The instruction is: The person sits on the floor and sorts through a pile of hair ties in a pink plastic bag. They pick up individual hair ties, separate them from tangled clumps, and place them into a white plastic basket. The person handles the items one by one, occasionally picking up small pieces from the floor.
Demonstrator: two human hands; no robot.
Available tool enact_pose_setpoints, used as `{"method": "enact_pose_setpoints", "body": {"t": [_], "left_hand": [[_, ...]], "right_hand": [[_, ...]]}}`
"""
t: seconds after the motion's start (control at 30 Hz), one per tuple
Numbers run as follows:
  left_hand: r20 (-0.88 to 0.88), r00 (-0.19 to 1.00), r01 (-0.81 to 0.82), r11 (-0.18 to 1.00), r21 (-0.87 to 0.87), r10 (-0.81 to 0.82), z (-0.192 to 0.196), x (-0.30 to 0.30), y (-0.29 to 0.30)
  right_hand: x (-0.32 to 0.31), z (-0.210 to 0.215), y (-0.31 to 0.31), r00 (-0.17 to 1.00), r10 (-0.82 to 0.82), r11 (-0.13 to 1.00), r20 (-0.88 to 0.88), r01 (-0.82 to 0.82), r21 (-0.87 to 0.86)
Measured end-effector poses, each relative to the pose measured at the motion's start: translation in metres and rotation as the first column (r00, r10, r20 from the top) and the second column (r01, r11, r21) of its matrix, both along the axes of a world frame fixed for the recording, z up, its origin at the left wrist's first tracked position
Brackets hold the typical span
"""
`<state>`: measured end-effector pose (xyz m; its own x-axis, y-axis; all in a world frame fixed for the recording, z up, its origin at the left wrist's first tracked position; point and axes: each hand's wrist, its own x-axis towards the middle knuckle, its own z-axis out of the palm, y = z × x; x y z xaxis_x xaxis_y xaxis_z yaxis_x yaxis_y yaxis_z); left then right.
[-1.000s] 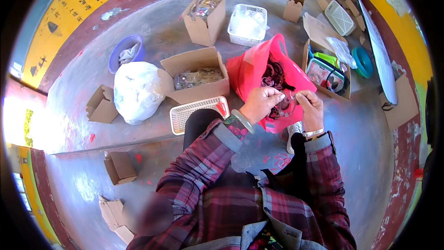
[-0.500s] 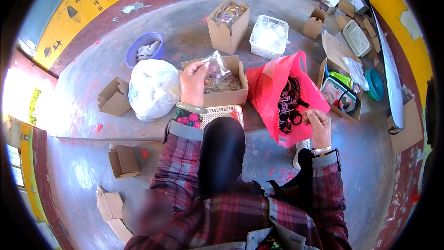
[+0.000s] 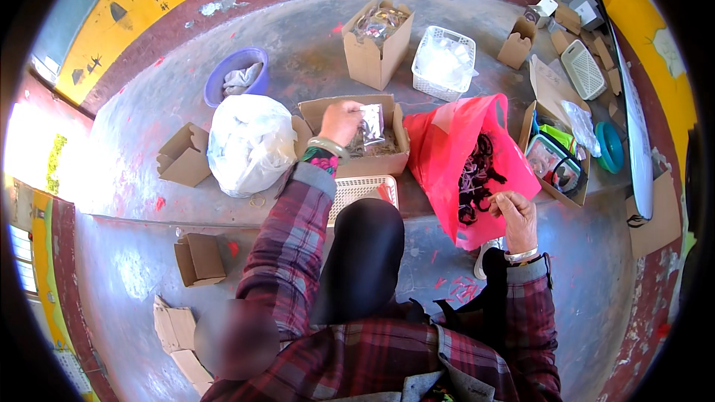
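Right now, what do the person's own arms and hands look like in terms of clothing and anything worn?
Both arms wear long sleeves of a plaid shirt in dark red, purple and grey. The left hand is bare, with a pale green bangle at the wrist above a patterned inner cuff. The right hand is bare too, with a thin light band at the wrist. No gloves show.

Purple basin (image 3: 237,74), tied white sack (image 3: 249,145), white mesh basket (image 3: 445,63), scattered small folded cartons (image 3: 181,153).
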<state>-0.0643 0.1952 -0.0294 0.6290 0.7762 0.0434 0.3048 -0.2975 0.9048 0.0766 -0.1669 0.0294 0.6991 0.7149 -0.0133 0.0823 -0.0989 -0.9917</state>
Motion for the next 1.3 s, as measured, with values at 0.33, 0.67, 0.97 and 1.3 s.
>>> {"method": "enact_pose_setpoints", "body": {"t": [0.33, 0.67, 0.97, 1.3], "left_hand": [[-0.098, 0.984, -0.111, 0.947, 0.301, 0.146, 0.006, 0.005, -0.021], [-0.056, 0.948, -0.288, 0.918, 0.272, 0.313, -0.011, -0.142, -0.06], [-0.429, 0.857, -0.184, 0.946, 0.266, 0.287, -0.064, -0.219, -0.091], [-0.436, 0.9, 0.102, 0.972, 0.211, 0.001, -0.104, -0.17, -0.121]], "right_hand": [[-0.002, -0.003, 0.003, 0.999, 0.032, 0.996, -0.026, -0.034, -0.084], [0.003, -0.01, -0.008, 0.999, -0.044, 0.999, -0.004, 0.044, -0.013], [0.027, -0.022, -0.025, 0.941, -0.335, 0.927, -0.056, 0.34, 0.159], [0.03, -0.021, -0.022, 0.876, -0.403, 0.865, -0.264, 0.459, 0.202]]}}
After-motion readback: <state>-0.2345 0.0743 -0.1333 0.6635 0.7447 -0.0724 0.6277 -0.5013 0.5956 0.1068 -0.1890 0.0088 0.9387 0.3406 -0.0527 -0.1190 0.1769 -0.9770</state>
